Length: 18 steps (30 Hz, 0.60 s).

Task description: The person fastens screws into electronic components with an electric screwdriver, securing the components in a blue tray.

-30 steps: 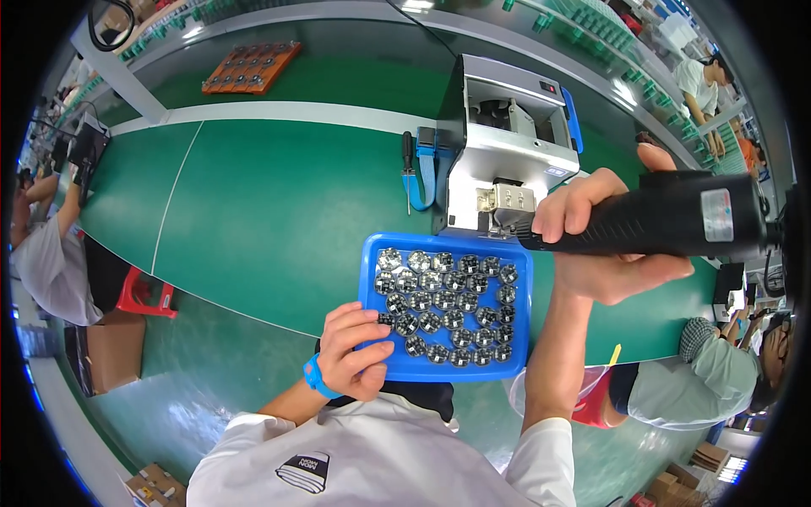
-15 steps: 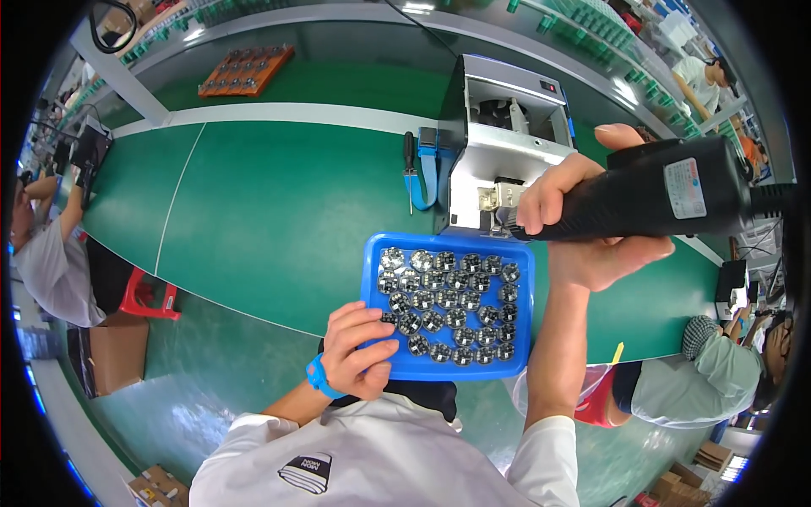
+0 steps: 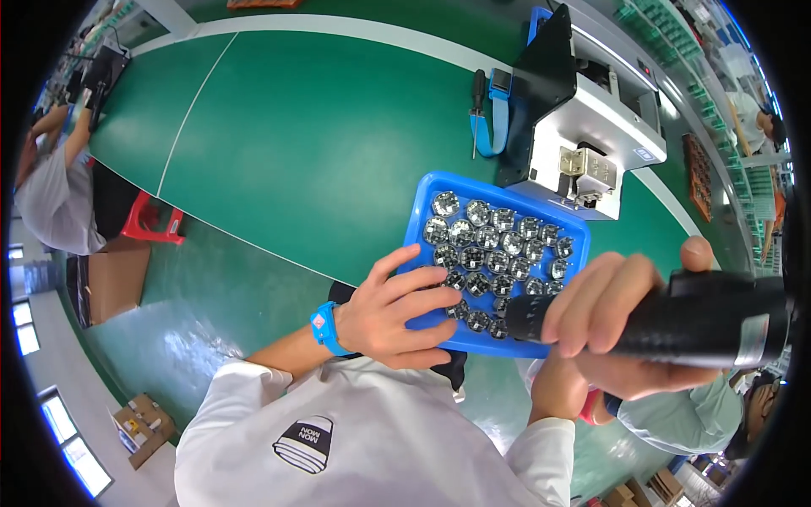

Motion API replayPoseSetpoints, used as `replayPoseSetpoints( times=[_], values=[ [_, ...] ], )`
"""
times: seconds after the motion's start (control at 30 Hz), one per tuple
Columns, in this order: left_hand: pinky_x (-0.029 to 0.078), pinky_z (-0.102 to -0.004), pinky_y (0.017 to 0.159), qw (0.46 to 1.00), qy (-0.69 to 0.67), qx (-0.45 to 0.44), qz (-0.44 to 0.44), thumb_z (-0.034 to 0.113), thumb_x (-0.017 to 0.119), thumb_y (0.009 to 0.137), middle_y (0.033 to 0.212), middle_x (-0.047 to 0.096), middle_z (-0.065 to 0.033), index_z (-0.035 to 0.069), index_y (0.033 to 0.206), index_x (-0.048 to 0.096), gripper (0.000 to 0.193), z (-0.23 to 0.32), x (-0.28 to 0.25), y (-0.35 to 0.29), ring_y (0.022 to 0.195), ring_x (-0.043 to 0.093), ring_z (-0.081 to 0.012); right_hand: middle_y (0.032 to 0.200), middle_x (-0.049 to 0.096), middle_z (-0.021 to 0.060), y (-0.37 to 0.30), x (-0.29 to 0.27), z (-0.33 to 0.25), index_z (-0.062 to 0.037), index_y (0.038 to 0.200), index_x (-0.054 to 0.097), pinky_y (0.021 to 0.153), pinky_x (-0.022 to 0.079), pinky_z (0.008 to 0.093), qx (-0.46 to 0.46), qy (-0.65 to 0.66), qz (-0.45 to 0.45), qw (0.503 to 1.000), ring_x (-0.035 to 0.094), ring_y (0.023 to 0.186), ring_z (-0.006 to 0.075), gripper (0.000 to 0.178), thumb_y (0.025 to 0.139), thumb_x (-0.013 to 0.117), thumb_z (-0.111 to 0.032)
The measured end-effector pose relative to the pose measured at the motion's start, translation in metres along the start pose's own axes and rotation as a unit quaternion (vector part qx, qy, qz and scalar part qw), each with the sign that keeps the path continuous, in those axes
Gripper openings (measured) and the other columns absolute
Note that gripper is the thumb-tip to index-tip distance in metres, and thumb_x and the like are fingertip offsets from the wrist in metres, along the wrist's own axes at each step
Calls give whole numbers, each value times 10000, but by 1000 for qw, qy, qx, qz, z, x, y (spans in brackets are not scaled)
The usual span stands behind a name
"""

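A blue tray (image 3: pixel 420 205) holds several round, silver-and-black metal parts (image 3: pixel 473 258) in rough rows. My left hand (image 3: pixel 393 308), with a blue band on its wrist, lies over the tray's left edge. Its fingers are stretched and apart, the tips near the leftmost parts. A thick black electric screwdriver (image 3: pixel 693 319) is gripped in my right hand (image 3: pixel 604 308), the fingers wrapped round its front section. The tool lies nearly level over the tray's lower right corner and hides some parts there. Its tip points left, close to the parts; whether it touches one I cannot tell.
A black-and-silver screw feeder (image 3: pixel 541 110) stands just behind the tray. To its left lie a hand screwdriver (image 3: pixel 479 89) and a blue strap (image 3: pixel 500 122) on the green table (image 3: pixel 321 144). Co-workers sit at far left and lower right; a red stool (image 3: pixel 152 220) is left.
My right hand has brought the electric screwdriver from the feeder's front down over the tray. My left hand is further over the tray's edge. The view has shifted, moving table items rightward and up.
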<state>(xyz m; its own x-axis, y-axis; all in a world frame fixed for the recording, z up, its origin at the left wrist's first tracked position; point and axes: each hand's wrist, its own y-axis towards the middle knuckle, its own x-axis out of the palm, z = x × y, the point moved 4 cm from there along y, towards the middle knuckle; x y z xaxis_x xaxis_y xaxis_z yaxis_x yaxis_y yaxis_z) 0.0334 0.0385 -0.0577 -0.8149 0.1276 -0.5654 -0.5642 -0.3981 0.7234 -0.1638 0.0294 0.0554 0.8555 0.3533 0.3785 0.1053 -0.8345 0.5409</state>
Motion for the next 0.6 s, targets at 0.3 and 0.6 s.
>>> replayPoseSetpoints(
  times=[0.3,0.6],
  values=[
    [352,-652,1054,995,59,-34,-75,549,743,763,1273,617,-79,189,862,706,376,1,6,-3,1185,537,-355,607,595,116,-15,6,38,-136,1202,400,391,522,407,21,-7,-3,1000,557,388,272,735,808,639,-709],
    [391,-652,1048,997,33,-53,-46,462,780,742,1233,610,-97,113,838,678,376,-1,4,1,1223,531,-339,633,611,140,-13,11,44,-139,1165,413,428,530,417,61,-17,-63,996,589,442,295,551,889,641,-558]
  ],
)
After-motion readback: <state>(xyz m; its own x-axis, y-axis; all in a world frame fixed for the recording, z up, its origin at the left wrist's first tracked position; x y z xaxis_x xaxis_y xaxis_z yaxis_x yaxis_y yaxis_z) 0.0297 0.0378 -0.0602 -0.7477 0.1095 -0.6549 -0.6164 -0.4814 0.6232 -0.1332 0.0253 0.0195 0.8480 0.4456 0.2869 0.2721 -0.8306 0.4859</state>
